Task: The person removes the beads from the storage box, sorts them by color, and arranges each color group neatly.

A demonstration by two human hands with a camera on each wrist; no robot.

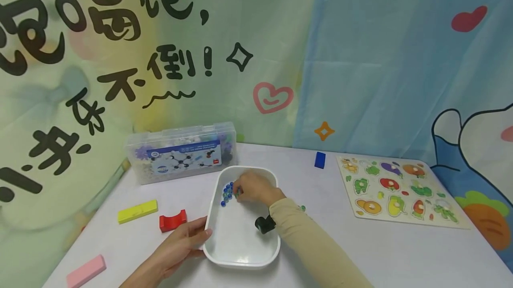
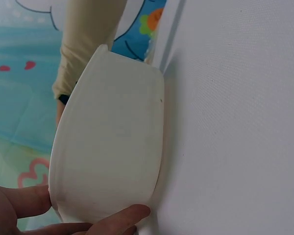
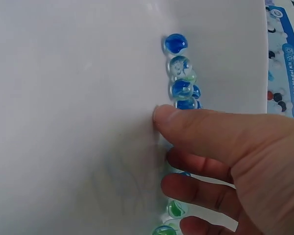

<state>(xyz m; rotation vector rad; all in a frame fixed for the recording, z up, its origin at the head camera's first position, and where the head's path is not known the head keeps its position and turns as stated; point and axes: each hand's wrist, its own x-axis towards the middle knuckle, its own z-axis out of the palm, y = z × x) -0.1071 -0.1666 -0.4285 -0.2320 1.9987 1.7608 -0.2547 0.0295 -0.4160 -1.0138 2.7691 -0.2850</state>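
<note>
A white rounded-rectangular plastic tray (image 1: 236, 239) lies on a pale grey bench (image 1: 360, 252), its long axis running from the person toward the back wall, its open side up. The left hand (image 1: 176, 245) grips the tray's near left rim, thumb over the edge and fingers under the outer wall, as the left wrist view shows. The right hand (image 1: 254, 188), in a beige sleeve, reaches into the far end of the tray with fingers curled down among a cluster of small blue and green glass marbles (image 1: 227, 192); whether it actually pinches one cannot be told. In the right wrist view the marbles sit in a line along the tray's inner wall, just beside the fingertips.

Behind the tray stands a clear plastic molecular-model kit box (image 1: 180, 156) filled with small parts. To the left lie a yellow rectangular block (image 1: 137, 211), a red arched block (image 1: 173, 221) and a pink rectangular block (image 1: 86, 271). A small blue block (image 1: 319, 160) and a wooden vegetable peg puzzle board (image 1: 396, 190) sit to the right. A cartoon-printed fabric backdrop (image 1: 360, 56) with hearts and black lettering hangs behind the bench.
</note>
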